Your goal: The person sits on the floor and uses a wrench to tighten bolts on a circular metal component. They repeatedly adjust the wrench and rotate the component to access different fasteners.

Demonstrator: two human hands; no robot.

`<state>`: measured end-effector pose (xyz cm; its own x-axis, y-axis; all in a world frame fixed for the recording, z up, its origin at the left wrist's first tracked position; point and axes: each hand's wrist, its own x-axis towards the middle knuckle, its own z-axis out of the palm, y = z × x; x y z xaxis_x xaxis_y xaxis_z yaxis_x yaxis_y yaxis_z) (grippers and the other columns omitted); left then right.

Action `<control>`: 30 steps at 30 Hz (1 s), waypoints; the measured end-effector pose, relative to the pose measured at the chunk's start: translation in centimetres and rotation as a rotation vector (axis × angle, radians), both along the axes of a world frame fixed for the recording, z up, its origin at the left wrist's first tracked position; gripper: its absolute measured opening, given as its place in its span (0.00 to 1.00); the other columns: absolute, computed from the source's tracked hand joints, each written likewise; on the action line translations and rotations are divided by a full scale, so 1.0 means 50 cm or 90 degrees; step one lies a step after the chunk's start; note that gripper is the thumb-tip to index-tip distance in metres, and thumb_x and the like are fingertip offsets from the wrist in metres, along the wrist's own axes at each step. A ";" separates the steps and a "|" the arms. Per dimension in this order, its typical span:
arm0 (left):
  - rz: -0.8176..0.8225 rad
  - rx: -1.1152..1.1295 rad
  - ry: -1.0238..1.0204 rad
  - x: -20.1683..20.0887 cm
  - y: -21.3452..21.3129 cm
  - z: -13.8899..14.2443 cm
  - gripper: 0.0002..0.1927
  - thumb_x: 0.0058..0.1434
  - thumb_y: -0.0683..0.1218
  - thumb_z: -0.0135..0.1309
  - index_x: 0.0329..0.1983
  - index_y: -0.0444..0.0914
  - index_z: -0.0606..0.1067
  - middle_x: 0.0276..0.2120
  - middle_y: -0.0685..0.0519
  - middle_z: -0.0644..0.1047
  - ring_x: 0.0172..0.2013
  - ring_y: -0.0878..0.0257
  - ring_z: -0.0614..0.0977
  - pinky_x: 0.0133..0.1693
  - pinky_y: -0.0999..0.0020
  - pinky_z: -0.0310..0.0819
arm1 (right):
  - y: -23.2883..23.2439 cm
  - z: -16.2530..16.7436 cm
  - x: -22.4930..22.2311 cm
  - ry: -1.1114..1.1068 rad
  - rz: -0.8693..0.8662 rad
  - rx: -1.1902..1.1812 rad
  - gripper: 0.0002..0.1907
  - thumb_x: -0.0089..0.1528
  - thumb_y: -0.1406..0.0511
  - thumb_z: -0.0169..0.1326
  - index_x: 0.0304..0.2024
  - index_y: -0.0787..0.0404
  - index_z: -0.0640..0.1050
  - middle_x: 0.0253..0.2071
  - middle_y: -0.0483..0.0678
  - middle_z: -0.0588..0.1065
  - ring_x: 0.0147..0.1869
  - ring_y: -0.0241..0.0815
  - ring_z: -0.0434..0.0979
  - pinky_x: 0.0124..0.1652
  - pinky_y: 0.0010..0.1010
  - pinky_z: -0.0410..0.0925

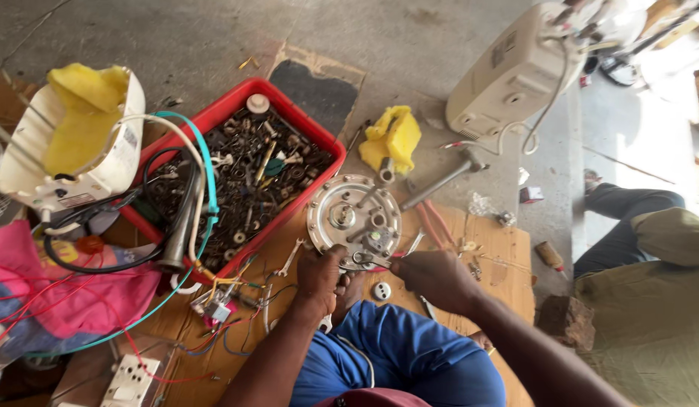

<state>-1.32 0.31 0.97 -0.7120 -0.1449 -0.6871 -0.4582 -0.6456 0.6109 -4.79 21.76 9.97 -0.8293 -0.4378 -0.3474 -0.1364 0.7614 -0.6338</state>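
Observation:
A round metal plate (342, 215) with fittings and short pipes stands on a wooden board in front of me. My left hand (319, 275) grips its lower left edge. My right hand (434, 277) is closed on a pair of pliers (373, 258) with red handles, whose jaws touch a fitting at the plate's lower right. A small white round part (381, 291) lies just below the plate between my hands. My blue-trousered knee (398, 347) is under both forearms.
A red tray (304, 128) of several screws and metal parts sits to the left, with cables draped over it. A hammer (444, 179), a yellow foam piece (395, 136), a white appliance casing (515, 71), and another person's leg (628, 218) lie to the right.

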 end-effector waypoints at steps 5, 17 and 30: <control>0.009 0.044 0.000 0.023 -0.015 0.006 0.07 0.54 0.43 0.58 0.34 0.37 0.74 0.17 0.50 0.75 0.10 0.64 0.71 0.11 0.73 0.54 | -0.025 0.004 -0.038 0.041 0.201 0.002 0.11 0.64 0.59 0.54 0.41 0.55 0.84 0.31 0.46 0.81 0.33 0.37 0.84 0.36 0.32 0.75; 0.016 0.070 -0.015 0.041 0.000 0.005 0.08 0.55 0.44 0.58 0.29 0.34 0.76 0.19 0.50 0.77 0.12 0.66 0.72 0.12 0.73 0.57 | -0.012 -0.043 -0.051 0.206 0.316 0.069 0.10 0.60 0.58 0.59 0.42 0.43 0.87 0.27 0.40 0.81 0.28 0.37 0.80 0.30 0.33 0.73; 0.106 0.065 -0.070 0.043 0.036 0.013 0.06 0.54 0.44 0.59 0.28 0.37 0.75 0.17 0.49 0.76 0.12 0.65 0.71 0.13 0.71 0.58 | 0.006 -0.106 0.041 0.366 0.349 0.108 0.17 0.59 0.67 0.55 0.49 0.49 0.83 0.25 0.45 0.74 0.29 0.45 0.78 0.28 0.37 0.71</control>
<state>0.84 2.12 1.60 -0.6043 -0.1806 -0.7760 -0.4001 -0.7735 0.4916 -2.75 22.04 4.65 -0.5812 -0.8132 -0.0314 -0.7870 0.5714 -0.2328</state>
